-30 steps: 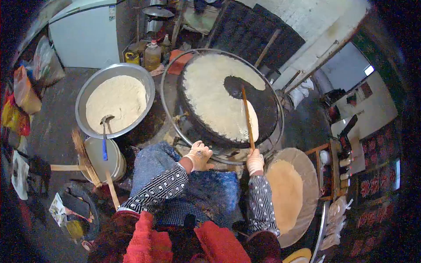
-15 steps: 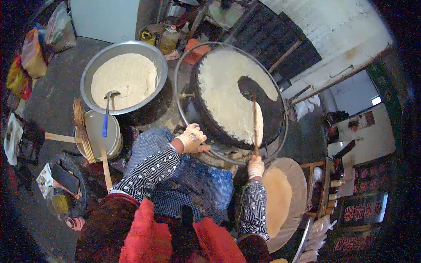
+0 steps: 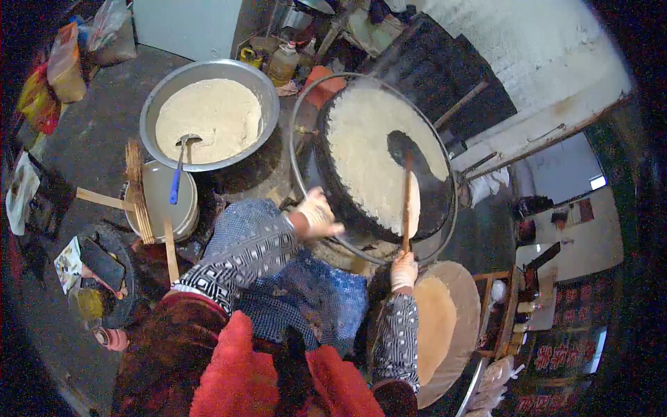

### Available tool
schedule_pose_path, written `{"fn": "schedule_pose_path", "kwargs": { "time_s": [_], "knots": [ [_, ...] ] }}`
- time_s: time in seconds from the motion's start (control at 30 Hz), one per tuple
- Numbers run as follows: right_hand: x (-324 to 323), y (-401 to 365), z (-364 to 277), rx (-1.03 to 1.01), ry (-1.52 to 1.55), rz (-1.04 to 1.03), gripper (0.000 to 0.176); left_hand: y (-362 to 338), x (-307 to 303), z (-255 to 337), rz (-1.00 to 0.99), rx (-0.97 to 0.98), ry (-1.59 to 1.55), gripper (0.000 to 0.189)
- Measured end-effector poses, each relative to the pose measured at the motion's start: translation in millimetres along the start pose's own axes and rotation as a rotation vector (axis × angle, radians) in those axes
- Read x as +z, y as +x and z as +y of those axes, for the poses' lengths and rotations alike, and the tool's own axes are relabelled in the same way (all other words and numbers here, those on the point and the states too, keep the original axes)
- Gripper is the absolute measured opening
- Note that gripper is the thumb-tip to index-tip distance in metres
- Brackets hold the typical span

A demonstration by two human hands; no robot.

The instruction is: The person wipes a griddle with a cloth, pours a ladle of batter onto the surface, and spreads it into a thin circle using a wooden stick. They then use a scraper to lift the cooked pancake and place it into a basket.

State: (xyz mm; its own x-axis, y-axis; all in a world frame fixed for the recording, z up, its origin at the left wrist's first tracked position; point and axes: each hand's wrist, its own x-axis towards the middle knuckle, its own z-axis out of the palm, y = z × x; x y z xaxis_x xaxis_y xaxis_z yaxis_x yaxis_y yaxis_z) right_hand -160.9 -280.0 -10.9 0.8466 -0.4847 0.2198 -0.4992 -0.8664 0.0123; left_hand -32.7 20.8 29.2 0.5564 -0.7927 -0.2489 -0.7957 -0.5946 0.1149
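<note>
My right hand (image 3: 403, 272), in a pale glove, is closed round the handle of a wooden batter spreader (image 3: 408, 201). The spreader's blade lies on a round dark griddle (image 3: 434, 201), beside a thick strip of pale batter (image 3: 414, 208). A layer of batter (image 3: 361, 146) covers most of the griddle, leaving a dark bare patch at the centre and right. My left hand (image 3: 317, 215), also gloved and slightly blurred, is closed over the near left part of the metal ring (image 3: 295, 163) that circles the griddle.
A large metal basin (image 3: 147, 132) of batter with a blue-handled ladle (image 3: 176, 184) stands at left. Below it is a bucket (image 3: 184, 219) with a straw brush (image 3: 137, 187) across it. At right, a finished pancake (image 3: 434, 323) lies on a round tray (image 3: 462, 306).
The view has shifted slightly, so the scene sits further right. The spreader has turned more upright, and the bare patch at the griddle's centre has changed shape. My left hand stays at the ring.
</note>
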Motion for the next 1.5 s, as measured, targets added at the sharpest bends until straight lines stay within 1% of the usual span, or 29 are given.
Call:
{"fn": "schedule_pose_path", "kwargs": {
  "time_s": [0.07,0.1,0.13,0.2,0.23,0.3,0.37,0.4,0.43,0.5,0.53,0.63,0.7,0.73,0.8,0.83,0.93,0.97,1.0,1.07,1.13,1.2,1.23,1.27,1.33,1.37,1.4,1.47,1.5],
  "knots": [
    [-2,-6,-3,-0.104,0.063,-0.156,0.03,20,20,44,-0.028,-0.025,-0.16,0.063],
    [17,-4,5,0.049,0.136,-0.207,0.03,27,42,61,0.132,-0.013,-0.29,0.063],
    [15,-3,12,0.051,0.124,-0.212,0.03,29,40,75,0.125,-0.037,-0.29,0.06],
    [14,12,16,0.071,-0.025,-0.036,0.027,30,42,81,0.178,-0.072,-0.34,0.06],
    [-9,11,4,0.035,0.073,-0.062,0.027,30,45,82,0.171,-0.062,-0.341,0.06],
    [-19,-1,-7,0.012,0.059,-0.064,0.027,32,47,71,0.161,-0.01,-0.325,0.063],
    [-21,-16,-19,-0.113,0.049,-0.068,0.028,30,40,65,0.146,-0.004,-0.306,0.064],
    [20,-20,2,-0.193,0.155,0.021,0.027,26,40,64,0.124,0.001,-0.297,0.066],
    [9,-23,-3,-0.098,0.262,-0.022,0.027,20,42,62,0.202,0.001,-0.273,0.068],
    [5,-13,9,0.01,0.04,-0.046,0.031,27,45,55,0.173,0.014,-0.23,0.07],
    [12,-1,23,0.061,0.021,-0.023,0.03,26,47,54,0.175,0.023,-0.212,0.069],
    [5,8,20,0.005,0.009,0.034,0.028,24,51,45,0.249,0.034,-0.221,0.067],
    [2,9,12,-0.022,-0.025,-0.056,0.031,25,56,36,0.293,0.043,-0.222,0.066],
    [20,8,24,-0.038,-0.066,-0.083,0.032,25,59,35,0.328,0.051,-0.225,0.064],
    [24,15,34,0.082,-0.043,-0.037,0.032,22,50,29,0.274,0.048,-0.224,0.064],
    [23,17,31,0.024,-0.066,0.083,0.031,20,49,25,0.272,0.044,-0.228,0.063],
    [17,21,20,0.002,0.041,0.053,0.028,16,47,12,0.28,0.072,-0.217,0.062],
    [13,11,9,-0.117,0.046,0.222,0.024,15,48,7,0.309,0.081,-0.211,0.061],
    [5,0,2,-0.214,0.045,0.139,0.021,16,50,5,0.34,0.084,-0.211,0.059],
    [18,-15,3,-0.226,0.116,0.103,0.022,7,36,-3,0.253,0.053,-0.14,0.063],
    [12,0,15,-0.002,0.03,0.003,0.025,11,42,-13,0.284,0.028,-0.135,0.061],
    [8,18,21,0.017,0.034,-0.008,0.026,8,42,-22,0.296,0.0,-0.144,0.06],
    [12,22,21,-0.032,0.013,0.048,0.026,8,40,-25,0.312,-0.025,-0.158,0.059],
    [1,18,13,-0.037,0.016,0.059,0.026,9,36,-21,0.322,-0.03,-0.153,0.059],
    [-12,-2,-8,-0.175,0.009,0.005,0.025,14,35,1,0.251,-0.029,-0.08,0.058],
    [-6,-9,-10,-0.185,0.049,-0.084,0.026,15,35,17,0.215,-0.02,-0.134,0.059],
    [1,-11,-4,-0.186,0.045,-0.096,0.026,20,39,33,0.209,-0.017,-0.215,0.06],
    [10,6,11,0.027,0.047,-0.03,0.026,35,45,54,0.151,0.014,-0.249,0.061],
    [12,13,19,0.004,0.019,-0.004,0.026,36,49,54,0.146,0.018,-0.25,0.061]
  ]
}}
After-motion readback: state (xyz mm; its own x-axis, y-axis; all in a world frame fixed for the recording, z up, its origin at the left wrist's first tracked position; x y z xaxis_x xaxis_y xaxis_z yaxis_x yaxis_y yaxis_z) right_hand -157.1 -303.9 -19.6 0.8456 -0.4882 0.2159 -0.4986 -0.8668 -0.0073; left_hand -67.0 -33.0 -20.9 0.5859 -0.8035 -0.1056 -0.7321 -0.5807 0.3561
